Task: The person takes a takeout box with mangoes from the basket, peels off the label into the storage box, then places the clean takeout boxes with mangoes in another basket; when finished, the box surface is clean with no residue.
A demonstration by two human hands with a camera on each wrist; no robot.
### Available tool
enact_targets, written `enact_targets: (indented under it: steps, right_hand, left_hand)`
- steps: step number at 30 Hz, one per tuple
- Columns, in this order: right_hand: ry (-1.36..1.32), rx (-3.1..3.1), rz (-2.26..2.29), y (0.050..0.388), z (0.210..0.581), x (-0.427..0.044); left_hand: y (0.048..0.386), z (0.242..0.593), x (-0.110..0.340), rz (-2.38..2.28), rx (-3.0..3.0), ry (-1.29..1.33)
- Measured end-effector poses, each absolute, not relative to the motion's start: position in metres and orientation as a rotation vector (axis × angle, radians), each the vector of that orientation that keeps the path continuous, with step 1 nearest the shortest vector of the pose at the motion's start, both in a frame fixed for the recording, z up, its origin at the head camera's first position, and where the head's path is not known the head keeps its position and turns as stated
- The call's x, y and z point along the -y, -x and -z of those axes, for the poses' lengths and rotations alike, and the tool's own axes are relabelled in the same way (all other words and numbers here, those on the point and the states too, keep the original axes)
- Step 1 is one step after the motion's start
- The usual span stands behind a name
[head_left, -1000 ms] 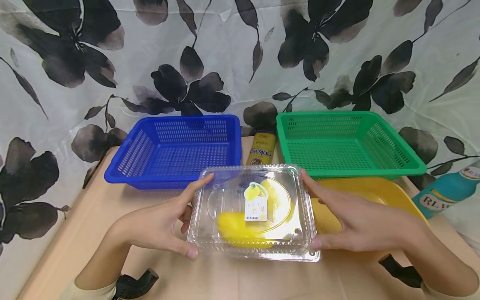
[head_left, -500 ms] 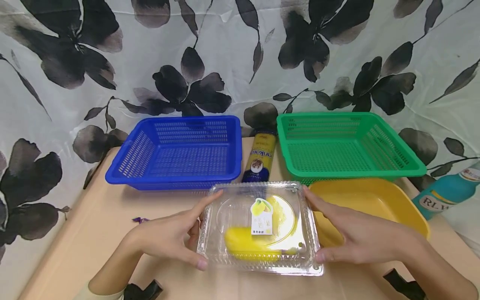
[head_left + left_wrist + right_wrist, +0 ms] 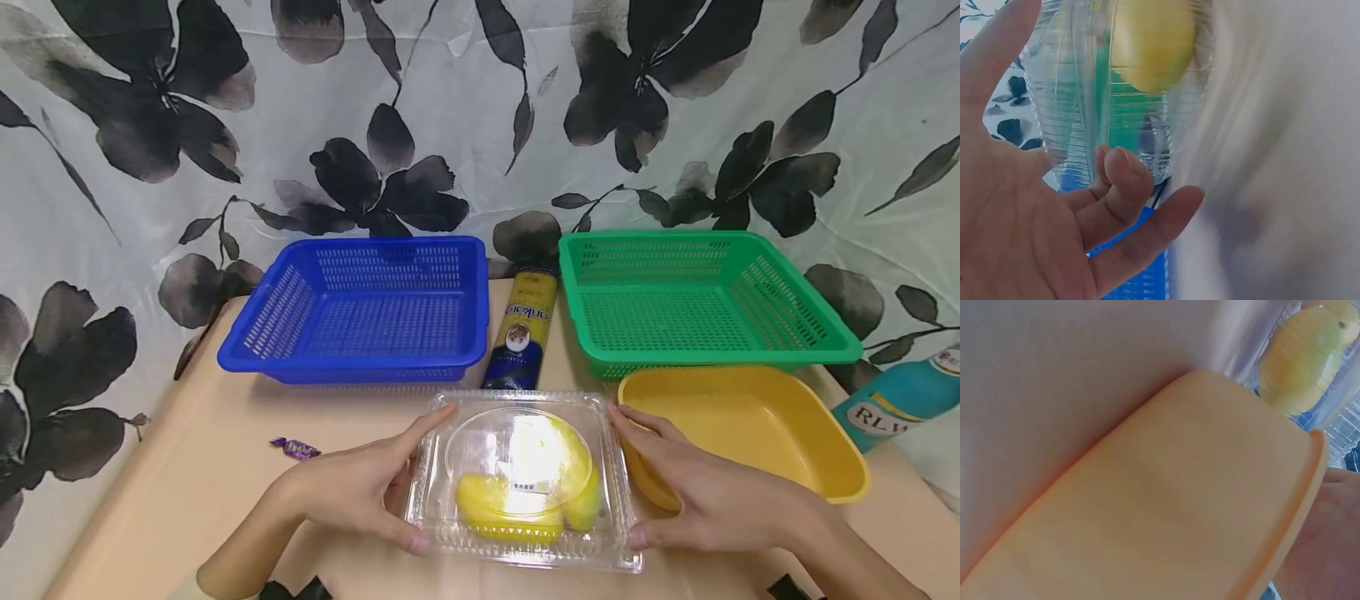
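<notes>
A clear plastic clamshell box is in the middle of the head view, with yellow mangoes inside it. Glare covers most of the white label on its lid. My left hand grips the box's left side, thumb at the near corner and a finger at the far one. My right hand holds the opposite side the same way. In the left wrist view, the ribbed box wall rises beside curled fingers. A yellow tray hides most of my right hand in the right wrist view. Whether the box touches the table cannot be told.
Behind stand a blue basket and a green basket, with a yellow-and-blue can lying between them. The yellow tray is right of the box. A teal bottle leans at far right; a purple-wrapped candy lies left.
Both hands have brought the box lower and nearer to me, slightly rightward. The candy and more of the can have come into sight. The tray is less covered.
</notes>
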State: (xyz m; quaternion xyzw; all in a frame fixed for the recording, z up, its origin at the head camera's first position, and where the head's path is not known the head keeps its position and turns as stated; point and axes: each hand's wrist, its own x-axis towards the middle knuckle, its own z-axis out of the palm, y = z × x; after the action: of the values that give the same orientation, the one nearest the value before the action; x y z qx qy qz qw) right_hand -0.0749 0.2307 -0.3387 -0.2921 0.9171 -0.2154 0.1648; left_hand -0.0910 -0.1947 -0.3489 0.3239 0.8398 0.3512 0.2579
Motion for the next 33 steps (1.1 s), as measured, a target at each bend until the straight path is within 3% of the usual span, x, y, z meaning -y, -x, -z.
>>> enact_targets:
  steps: [18, 33]
  right_hand:
    - [0.835, -2.627, 0.548, 0.077, 0.335, -0.231]
    - [0.886, -2.738, 0.562, 0.078, 0.306, -0.224]
  left_hand:
    - [0.092, 0.350, 0.194, -0.941, -2.273, -0.865]
    - [0.087, 0.350, 0.191, -0.878, -2.342, -0.824]
